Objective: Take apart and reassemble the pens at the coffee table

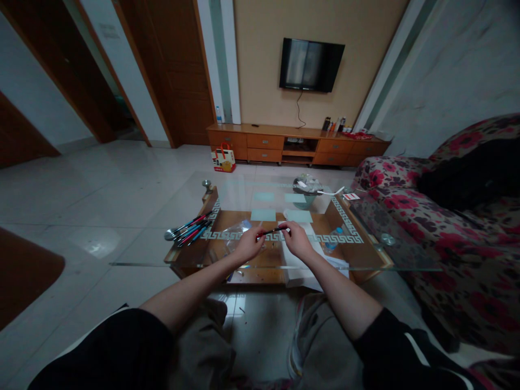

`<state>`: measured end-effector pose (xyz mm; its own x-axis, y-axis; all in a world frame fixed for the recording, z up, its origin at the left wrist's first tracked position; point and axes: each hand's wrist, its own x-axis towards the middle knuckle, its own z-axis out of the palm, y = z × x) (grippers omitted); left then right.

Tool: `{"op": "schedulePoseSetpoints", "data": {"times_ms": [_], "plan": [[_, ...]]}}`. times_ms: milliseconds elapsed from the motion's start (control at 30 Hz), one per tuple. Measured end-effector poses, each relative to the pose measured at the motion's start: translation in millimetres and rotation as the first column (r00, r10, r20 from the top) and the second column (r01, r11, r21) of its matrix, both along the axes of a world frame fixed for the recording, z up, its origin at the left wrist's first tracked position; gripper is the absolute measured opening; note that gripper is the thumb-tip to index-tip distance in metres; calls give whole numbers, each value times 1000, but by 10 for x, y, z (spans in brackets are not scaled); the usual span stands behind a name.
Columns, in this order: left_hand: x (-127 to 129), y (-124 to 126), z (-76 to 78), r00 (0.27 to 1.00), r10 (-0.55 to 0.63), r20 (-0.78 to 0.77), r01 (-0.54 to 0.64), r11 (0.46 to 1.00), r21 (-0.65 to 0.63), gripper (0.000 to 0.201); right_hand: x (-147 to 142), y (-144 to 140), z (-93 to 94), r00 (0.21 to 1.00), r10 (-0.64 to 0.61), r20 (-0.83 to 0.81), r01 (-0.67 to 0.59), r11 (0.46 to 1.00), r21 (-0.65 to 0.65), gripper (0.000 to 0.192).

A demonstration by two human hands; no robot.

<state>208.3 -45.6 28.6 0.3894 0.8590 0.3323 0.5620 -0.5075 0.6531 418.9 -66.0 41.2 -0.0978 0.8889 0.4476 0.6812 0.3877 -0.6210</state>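
Between my two hands a slim dark pen (275, 231) with a reddish end is held level, just above the glass table (138, 254). My left hand (249, 244) pinches its reddish left end. The fingers of my right hand (298, 239) are closed on the dark right end. To the left, a pile of pens (190, 230) in red, blue and black lies on the glass, apart from my hands. Fine detail on the held pen is too small to make out.
Under the glass are a clear plastic bag (232, 234), a white box (293, 265) and a bottle with a blue cap (333, 238). Beyond stands a lined waste basket (307, 200). A flowered sofa (455, 233) is at the right. A gift bag (223, 160) rests by the TV cabinet (264, 142).
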Motion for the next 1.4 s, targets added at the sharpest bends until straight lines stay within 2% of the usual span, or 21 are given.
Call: {"op": "schedulePoseSetpoints", "data": {"times_ms": [967,1400], "plan": [[13,-24,42,1000,9,18,-8,999,-54,18,-24,-46,76,997,71,-5,-71,997,15,25],[28,-35,39,998,-29,57,32,997,-64,17,-48,-46,82,995,100,-4,-100,995,15,25]]}}
